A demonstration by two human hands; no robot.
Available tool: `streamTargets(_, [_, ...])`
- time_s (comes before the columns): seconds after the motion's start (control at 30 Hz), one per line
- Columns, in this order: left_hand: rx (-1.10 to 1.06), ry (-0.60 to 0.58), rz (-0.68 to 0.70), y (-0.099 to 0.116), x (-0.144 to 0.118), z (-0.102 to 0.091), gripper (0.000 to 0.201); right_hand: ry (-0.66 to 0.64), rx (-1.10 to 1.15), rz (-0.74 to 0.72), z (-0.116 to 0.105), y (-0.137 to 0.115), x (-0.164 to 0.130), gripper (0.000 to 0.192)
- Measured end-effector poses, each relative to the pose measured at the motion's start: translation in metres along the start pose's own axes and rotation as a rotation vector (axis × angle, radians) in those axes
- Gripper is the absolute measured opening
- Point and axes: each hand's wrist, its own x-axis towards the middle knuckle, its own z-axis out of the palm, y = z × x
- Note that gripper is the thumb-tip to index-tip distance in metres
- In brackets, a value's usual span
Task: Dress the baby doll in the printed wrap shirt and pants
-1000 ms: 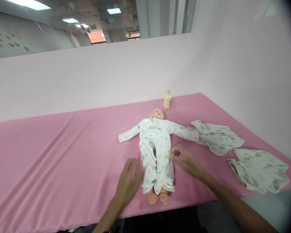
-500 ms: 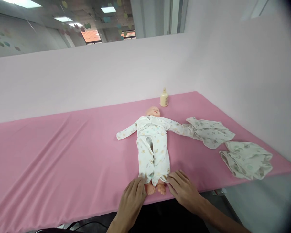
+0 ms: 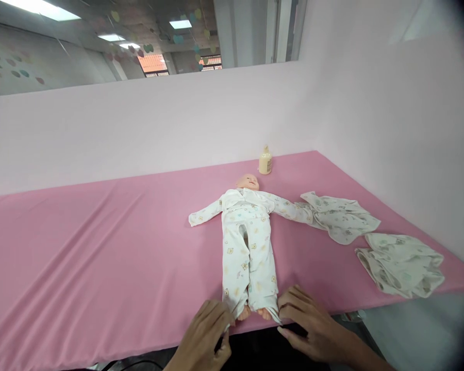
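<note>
A baby doll [image 3: 248,182] lies on its back, its feet towards me. It wears a white patterned top [image 3: 237,200] with sleeves spread wide, and white patterned trousers [image 3: 234,255] with an opening at the crotch. My left hand [image 3: 206,332] pinches the trouser cuff on the left, fingers and thumb closed on its edge. At the other cuff, my right hand [image 3: 313,324] has its fingertips on the cloth, which stretches to a point by the thumb. Only the toes [image 3: 263,313] show below the cuffs.
The doll lies on a pink-covered table [image 3: 139,268] near its front edge. Behind its head stands a pump bottle [image 3: 265,161]. To the right are a crumpled patterned cloth [image 3: 342,216] by the sleeve and a folded one [image 3: 404,265]. White walls [image 3: 158,131] border the back and right.
Both hands have moved towards me, drawing the trouser legs down; the legs look longer and straighter, and the cuffs now cover more of the feet. The view has shifted slightly.
</note>
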Motion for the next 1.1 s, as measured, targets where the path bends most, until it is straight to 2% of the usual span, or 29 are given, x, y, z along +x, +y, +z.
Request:
streamTargets(0.07, [-0.100,-0.104,-0.130,-0.010,0.007,-0.016,0.018,0.036,0.016,0.057,-0.016,0.013,0.006,0.012])
streamTargets(0.13, [-0.217,-0.169,-0.278,-0.028,0.027,-0.032,0.016,0.188,-0.028,0.158,-0.033,0.034,0.024,0.013])
streamTargets(0.17, [-0.261,-0.154,-0.369,-0.041,0.042,-0.037,0.017,0.309,-0.065,0.215,-0.040,0.047,0.039,0.017])
streamTargets(0.23, [-0.310,-0.008,-0.479,-0.071,0.082,-0.042,0.024,0.403,-0.057,0.365,-0.052,0.074,0.079,0.022])
streamTargets(0.27, [-0.333,0.068,-0.530,-0.088,0.105,-0.040,0.030,0.445,-0.055,0.439,-0.056,0.088,0.101,0.025])
streamTargets(0.33, [-0.392,0.127,-0.606,-0.122,0.151,-0.032,0.049,0.530,-0.094,0.482,-0.058,0.112,0.145,0.035])
streamTargets(0.4, [-0.455,0.107,-0.636,-0.150,0.190,-0.020,0.066,0.532,-0.137,0.504,-0.056,0.130,0.181,0.036])
streamTargets(0.43, [-0.500,0.075,-0.649,-0.160,0.205,-0.015,0.070,0.524,-0.158,0.503,-0.054,0.136,0.194,0.031])
streamTargets(0.47, [-0.530,0.037,-0.647,-0.168,0.217,-0.011,0.067,0.510,-0.182,0.498,-0.052,0.141,0.203,0.024])
streamTargets(0.53, [-0.520,-0.007,-0.618,-0.176,0.231,-0.006,0.050,0.494,-0.234,0.461,-0.051,0.145,0.212,0.018])
streamTargets(0.6, [-0.437,0.008,-0.576,-0.175,0.234,-0.007,0.032,0.521,-0.271,0.399,-0.054,0.144,0.210,0.020])
streamTargets(0.77, [-0.193,0.122,-0.361,-0.155,0.204,-0.015,0.025,0.637,-0.292,0.230,-0.057,0.122,0.175,0.016])
streamTargets(0.9, [-0.002,0.140,-0.201,-0.144,0.167,-0.004,0.015,0.547,-0.318,0.111,-0.036,0.113,0.145,0.015])
streamTargets(1.0, [0.032,0.127,-0.240,-0.146,0.145,0.012,0.013,0.530,-0.355,0.124,-0.018,0.117,0.133,0.013])
streamTargets(1.1, [-0.020,0.126,-0.413,-0.147,0.134,0.027,0.012,0.617,-0.356,0.275,-0.008,0.124,0.131,0.009])
